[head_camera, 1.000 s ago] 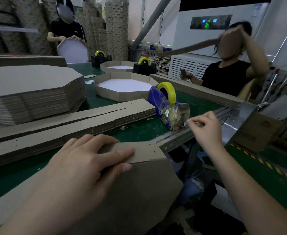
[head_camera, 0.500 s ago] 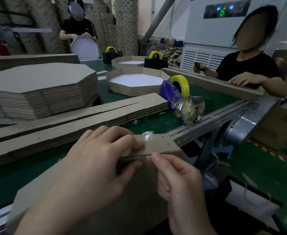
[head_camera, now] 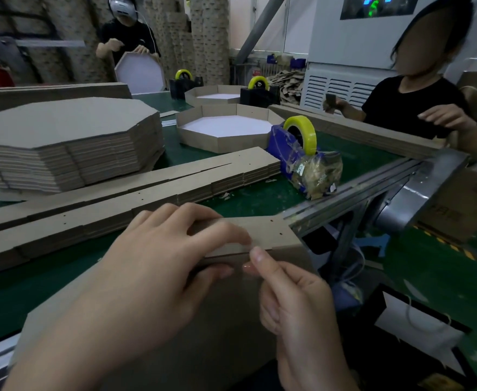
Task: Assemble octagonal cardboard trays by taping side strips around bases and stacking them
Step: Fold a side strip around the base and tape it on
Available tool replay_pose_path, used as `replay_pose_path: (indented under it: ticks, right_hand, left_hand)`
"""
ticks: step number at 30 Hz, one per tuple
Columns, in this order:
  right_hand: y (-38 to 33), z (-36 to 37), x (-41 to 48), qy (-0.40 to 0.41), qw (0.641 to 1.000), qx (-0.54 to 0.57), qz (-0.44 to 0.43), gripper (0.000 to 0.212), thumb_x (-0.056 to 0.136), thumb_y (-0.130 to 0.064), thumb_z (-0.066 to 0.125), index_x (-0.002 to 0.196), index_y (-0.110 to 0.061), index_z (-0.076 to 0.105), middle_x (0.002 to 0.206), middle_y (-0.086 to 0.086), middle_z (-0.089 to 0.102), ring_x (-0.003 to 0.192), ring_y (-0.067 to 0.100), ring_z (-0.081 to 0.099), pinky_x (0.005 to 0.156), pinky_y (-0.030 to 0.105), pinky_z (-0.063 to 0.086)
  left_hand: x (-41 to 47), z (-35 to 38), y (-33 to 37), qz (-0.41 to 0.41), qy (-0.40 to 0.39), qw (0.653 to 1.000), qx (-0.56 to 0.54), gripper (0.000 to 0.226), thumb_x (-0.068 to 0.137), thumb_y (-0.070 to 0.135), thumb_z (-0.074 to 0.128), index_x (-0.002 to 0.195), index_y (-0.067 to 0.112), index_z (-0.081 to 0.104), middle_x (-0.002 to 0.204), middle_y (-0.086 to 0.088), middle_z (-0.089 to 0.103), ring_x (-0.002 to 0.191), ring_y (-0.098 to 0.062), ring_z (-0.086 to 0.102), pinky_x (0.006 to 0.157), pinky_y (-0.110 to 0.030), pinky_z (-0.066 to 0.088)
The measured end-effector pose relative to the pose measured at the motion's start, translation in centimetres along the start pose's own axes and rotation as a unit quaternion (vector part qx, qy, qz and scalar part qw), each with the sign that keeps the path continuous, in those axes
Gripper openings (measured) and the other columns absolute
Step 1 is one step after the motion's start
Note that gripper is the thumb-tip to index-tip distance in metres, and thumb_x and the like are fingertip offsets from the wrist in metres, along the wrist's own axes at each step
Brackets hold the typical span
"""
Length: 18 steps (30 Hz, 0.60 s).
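An upturned cardboard tray [head_camera: 220,328] lies at the table's near edge, its side strip [head_camera: 271,235] folded along the far rim. My left hand [head_camera: 158,266] presses flat on the seam between strip and base. My right hand [head_camera: 293,303] pinches at that seam with thumb and forefinger; a clear piece of tape there is hard to make out. A blue tape dispenser [head_camera: 296,148] with a yellow roll stands beyond. Flat side strips [head_camera: 124,201] lie in stacks, and a pile of octagonal bases [head_camera: 62,142] sits at the left.
A finished tray [head_camera: 223,136] with a white inside rests mid-table, another tray [head_camera: 217,97] behind it. Two black dispensers [head_camera: 258,94] stand further back. One person [head_camera: 417,108] sits at the right, another person [head_camera: 130,32] holds a tray at the back. A metal frame [head_camera: 372,187] edges the table.
My right hand came back from the tape dispenser to the tray's seam beside my left hand. The person at the right lowered their arm.
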State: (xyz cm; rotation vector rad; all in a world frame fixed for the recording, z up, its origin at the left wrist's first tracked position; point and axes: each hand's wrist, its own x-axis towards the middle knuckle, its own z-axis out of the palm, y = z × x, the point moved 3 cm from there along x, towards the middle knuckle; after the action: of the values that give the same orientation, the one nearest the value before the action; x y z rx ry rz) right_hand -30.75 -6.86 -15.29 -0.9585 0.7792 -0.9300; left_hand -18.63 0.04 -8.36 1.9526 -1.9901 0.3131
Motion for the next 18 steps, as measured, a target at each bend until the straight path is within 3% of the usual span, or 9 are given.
replay_pose_path:
  ticks: [5, 8, 11, 13, 14, 16, 18]
  right_hand:
    - [-0.2, -0.4, -0.2, -0.094, 0.994, -0.037, 0.037, 0.035, 0.049, -0.039, 0.072, 0.071, -0.012, 0.077, 0.038, 0.001, 0.034, 0.031, 0.005, 0.026, 0.033, 0.014, 0.02]
    - [-0.3, -0.3, -0.4, -0.11, 0.992, -0.04, 0.036, 0.031, 0.051, -0.034, 0.07, 0.072, -0.013, 0.078, 0.037, -0.001, 0.034, 0.031, 0.005, 0.025, 0.033, 0.015, 0.02]
    - [-0.3, 0.2, -0.4, -0.121, 0.991, -0.041, 0.037, 0.029, 0.056, -0.031, 0.068, 0.074, -0.01, 0.078, 0.035, -0.003, 0.033, 0.03, 0.004, 0.024, 0.034, 0.016, 0.018]
    - [-0.2, 0.5, -0.4, -0.134, 0.99, -0.044, 0.03, 0.031, 0.056, -0.032, 0.069, 0.074, -0.008, 0.077, 0.034, -0.004, 0.031, 0.029, 0.004, 0.023, 0.034, 0.016, 0.017]
    - [-0.2, 0.5, -0.4, -0.136, 0.989, -0.049, 0.027, 0.033, 0.054, -0.033, 0.069, 0.073, -0.008, 0.077, 0.034, -0.004, 0.03, 0.029, 0.004, 0.022, 0.035, 0.017, 0.016]
    - [-0.2, 0.5, -0.3, -0.134, 0.989, -0.058, 0.022, 0.032, 0.052, -0.035, 0.068, 0.069, -0.01, 0.077, 0.034, -0.003, 0.03, 0.03, 0.006, 0.023, 0.037, 0.019, 0.016]
    - [-0.5, 0.3, -0.2, -0.143, 0.986, -0.091, 0.012, 0.022, 0.055, -0.04, 0.067, 0.058, -0.019, 0.075, 0.035, -0.001, 0.032, 0.033, 0.009, 0.027, 0.04, 0.023, 0.02]
  left_hand:
    - [-0.3, -0.4, -0.4, -0.038, -0.034, 0.999, -0.001, 0.043, 0.082, 0.054, 0.04, 0.12, 0.051, 0.059, 0.112, 0.009, 0.059, 0.098, -0.019, 0.059, 0.076, -0.038, 0.051]
    - [-0.4, -1.0, -0.3, -0.053, -0.033, 0.997, -0.035, 0.042, 0.084, 0.062, 0.035, 0.118, 0.055, 0.059, 0.11, 0.013, 0.058, 0.099, -0.014, 0.058, 0.079, -0.037, 0.049]
    - [0.2, -1.4, 0.3, -0.072, 0.016, 0.997, -0.027, 0.035, 0.083, 0.061, 0.037, 0.1, 0.054, 0.067, 0.098, 0.017, 0.064, 0.09, -0.01, 0.062, 0.079, -0.031, 0.046]
    - [0.6, -1.2, 1.0, -0.087, 0.056, 0.995, -0.003, 0.025, 0.084, 0.058, 0.048, 0.082, 0.044, 0.069, 0.089, 0.016, 0.067, 0.084, -0.013, 0.066, 0.082, -0.036, 0.048]
    - [0.8, -1.0, 1.3, -0.093, 0.072, 0.993, 0.002, 0.022, 0.084, 0.055, 0.055, 0.074, 0.04, 0.067, 0.084, 0.014, 0.067, 0.08, -0.015, 0.066, 0.075, -0.033, 0.048]
    - [0.9, -0.7, 1.3, -0.103, 0.085, 0.991, -0.007, 0.022, 0.083, 0.051, 0.061, 0.069, 0.035, 0.064, 0.082, 0.012, 0.067, 0.073, -0.018, 0.065, 0.056, -0.018, 0.033]
    - [0.8, -0.6, 1.2, -0.09, 0.085, 0.992, -0.006, 0.026, 0.085, 0.053, 0.057, 0.07, 0.034, 0.067, 0.085, 0.011, 0.068, 0.073, -0.018, 0.065, 0.056, -0.011, 0.022]
